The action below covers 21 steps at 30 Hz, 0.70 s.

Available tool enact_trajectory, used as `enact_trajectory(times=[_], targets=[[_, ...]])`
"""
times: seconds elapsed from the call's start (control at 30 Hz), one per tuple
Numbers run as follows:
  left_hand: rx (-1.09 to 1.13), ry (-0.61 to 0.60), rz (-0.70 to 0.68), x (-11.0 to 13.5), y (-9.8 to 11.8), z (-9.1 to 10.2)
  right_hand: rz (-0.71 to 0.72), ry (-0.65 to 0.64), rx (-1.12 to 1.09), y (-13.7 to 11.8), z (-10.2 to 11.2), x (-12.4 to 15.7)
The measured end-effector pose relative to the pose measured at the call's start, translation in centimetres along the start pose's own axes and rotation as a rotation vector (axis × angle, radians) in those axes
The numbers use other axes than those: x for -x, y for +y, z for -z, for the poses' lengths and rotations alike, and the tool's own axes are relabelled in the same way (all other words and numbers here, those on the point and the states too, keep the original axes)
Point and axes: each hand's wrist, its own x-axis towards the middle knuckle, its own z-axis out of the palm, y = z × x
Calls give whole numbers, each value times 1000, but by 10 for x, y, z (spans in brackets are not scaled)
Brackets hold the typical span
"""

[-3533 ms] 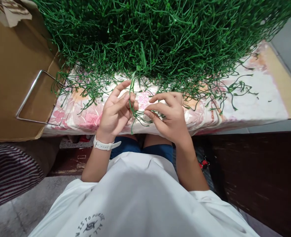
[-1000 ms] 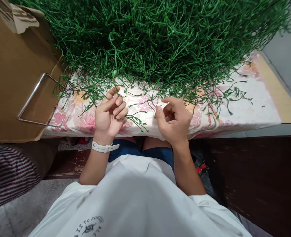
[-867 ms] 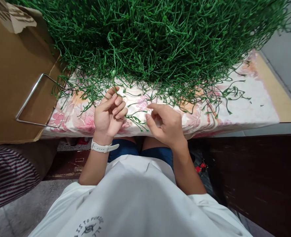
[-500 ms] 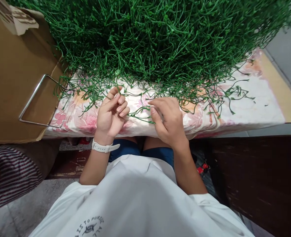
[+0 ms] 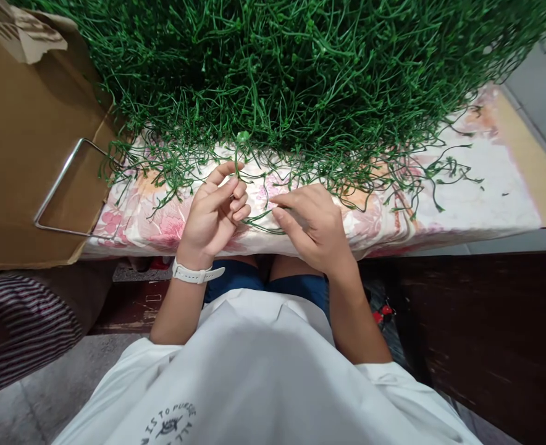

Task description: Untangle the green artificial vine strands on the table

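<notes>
A big heap of thin green plastic stems (image 5: 291, 68) lies on a floral cloth (image 5: 462, 198) over a bench. My left hand (image 5: 215, 213), with a white watch on its wrist, is curled at the heap's near edge, its fingers closed on a few green stems. My right hand (image 5: 312, 222) is beside it, fingers pinched on a branched green sprig (image 5: 259, 219) that runs between the two hands. Loose stems trail over the cloth around both hands.
An open cardboard box (image 5: 23, 154) with a bent metal wire frame (image 5: 64, 185) lies at the left. A person's striped sleeve (image 5: 23, 321) shows at lower left. Dark wooden furniture (image 5: 486, 321) stands at lower right, with grey floor below.
My right hand has moved left from the cloth's edge toward my left hand and closed on the sprig. My left hand has stayed in place, fingers curled.
</notes>
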Motion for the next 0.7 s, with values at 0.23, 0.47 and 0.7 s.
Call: enact_trajectory(times=[0.23,0.47,0.7], targets=[[28,33,12,1,2,-3,50,-85,25,5,1,0],[106,85,-4,0,3,-1,89,-172,137,9,0,1],[168,95,-30,-3,0,-1,138,-91,-41,6,1,-1]])
